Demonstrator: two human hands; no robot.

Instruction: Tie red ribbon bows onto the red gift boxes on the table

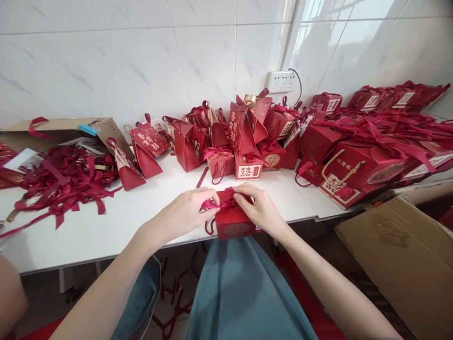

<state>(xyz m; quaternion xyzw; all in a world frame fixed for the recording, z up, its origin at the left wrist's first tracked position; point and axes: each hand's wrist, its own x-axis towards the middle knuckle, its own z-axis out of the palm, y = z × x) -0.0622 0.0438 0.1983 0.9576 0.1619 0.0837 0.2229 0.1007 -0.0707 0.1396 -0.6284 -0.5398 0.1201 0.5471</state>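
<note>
A red gift box (235, 222) sits at the front edge of the white table, directly before me, with a corded loop hanging at its left side. Across its top runs a dark pink ribbon (211, 204). The fingers of my left hand (191, 205) pinch the ribbon at the box's left side. At the top right, my right hand (258, 205) has its thumb and fingers closed on another part of the ribbon, over the box lid. Where the ribbon crosses is partly hidden by my fingers.
Behind the box stand several red gift boxes (248, 168), some peaked. Loose ribbons (67, 177) lie heaped at left by an open cardboard box (67, 123). Larger red boxes (368, 163) crowd the right. A brown carton (396, 255) stands at lower right; a socket strip (282, 81) is on the wall.
</note>
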